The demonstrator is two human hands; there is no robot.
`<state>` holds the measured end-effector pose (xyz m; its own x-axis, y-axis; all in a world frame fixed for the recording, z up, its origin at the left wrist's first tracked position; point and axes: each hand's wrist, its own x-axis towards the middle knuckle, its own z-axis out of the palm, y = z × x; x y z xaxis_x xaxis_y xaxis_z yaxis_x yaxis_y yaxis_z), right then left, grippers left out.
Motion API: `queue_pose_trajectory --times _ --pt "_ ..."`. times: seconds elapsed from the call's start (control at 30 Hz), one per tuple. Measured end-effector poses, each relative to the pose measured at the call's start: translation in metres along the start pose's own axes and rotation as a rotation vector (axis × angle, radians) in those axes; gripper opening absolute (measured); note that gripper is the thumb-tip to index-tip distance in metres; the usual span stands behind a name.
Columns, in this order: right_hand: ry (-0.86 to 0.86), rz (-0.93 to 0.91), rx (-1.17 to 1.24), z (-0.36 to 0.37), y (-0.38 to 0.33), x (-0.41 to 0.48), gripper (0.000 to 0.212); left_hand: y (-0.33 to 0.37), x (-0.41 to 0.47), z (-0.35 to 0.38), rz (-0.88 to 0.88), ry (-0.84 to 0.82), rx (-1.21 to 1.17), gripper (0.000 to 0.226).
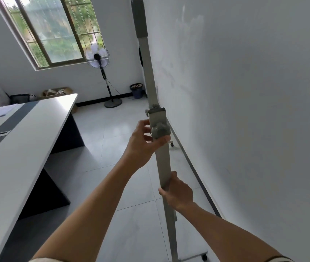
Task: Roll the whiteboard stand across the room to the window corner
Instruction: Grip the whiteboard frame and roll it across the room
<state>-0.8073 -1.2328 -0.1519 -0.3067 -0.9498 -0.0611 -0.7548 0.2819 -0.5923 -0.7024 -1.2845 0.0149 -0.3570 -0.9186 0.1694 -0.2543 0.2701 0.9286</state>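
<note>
Pale floor tiles (112,133) run clear between the long table's (27,133) near edge and the whiteboard stand (244,110), which stands at the right of the room, well apart from the window (56,31) corner where a pedestal fan (98,57) and a bin (136,90) wait. The person's left hand (143,142) is curled around the stand's upright post (151,87) just at the clamp knob (160,131), thumb under the knob. Their right hand (178,191) is wrapped fully closed on the post lower down. To roll it well, push low and steady, keep the post upright and steer wide of the fan's base. Casters (204,257) seem free, though they are hard to make out.
</note>
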Motion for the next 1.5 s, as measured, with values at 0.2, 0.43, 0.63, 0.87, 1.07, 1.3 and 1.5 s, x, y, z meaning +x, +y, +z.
queue_pose_trajectory --times 0.2,0.43,0.63,0.87,1.07,1.3,1.5 --pt "-0.014 -0.014 0.003 0.003 -0.007 0.108 0.058 -0.02 0.1 -0.004 -0.033 0.025 -0.003 0.058" --pt "-0.002 -0.012 0.025 0.009 -0.019 0.248 0.057 -0.056 0.238 -0.008 0.009 0.07 -0.004 0.061" --pt "0.03 0.035 0.036 -0.002 -0.048 0.37 0.056 -0.078 0.356 -0.016 0.013 0.133 0.022 0.062" --pt "0.016 -0.051 -0.073 -0.017 -0.071 0.515 0.053 -0.11 0.487 -0.03 -0.042 0.169 0.039 0.06" --pt "0.001 -0.177 -0.064 -0.009 -0.08 0.655 0.05 -0.142 0.611 -0.04 -0.069 0.253 0.079 0.057" --pt "-0.071 -0.251 -0.104 -0.011 -0.101 0.8 0.049 -0.169 0.748 -0.064 -0.143 0.282 0.062 0.069" --pt "-0.099 -0.258 -0.095 -0.005 -0.12 0.912 0.046 -0.192 0.857 -0.08 -0.153 0.296 0.06 0.068"
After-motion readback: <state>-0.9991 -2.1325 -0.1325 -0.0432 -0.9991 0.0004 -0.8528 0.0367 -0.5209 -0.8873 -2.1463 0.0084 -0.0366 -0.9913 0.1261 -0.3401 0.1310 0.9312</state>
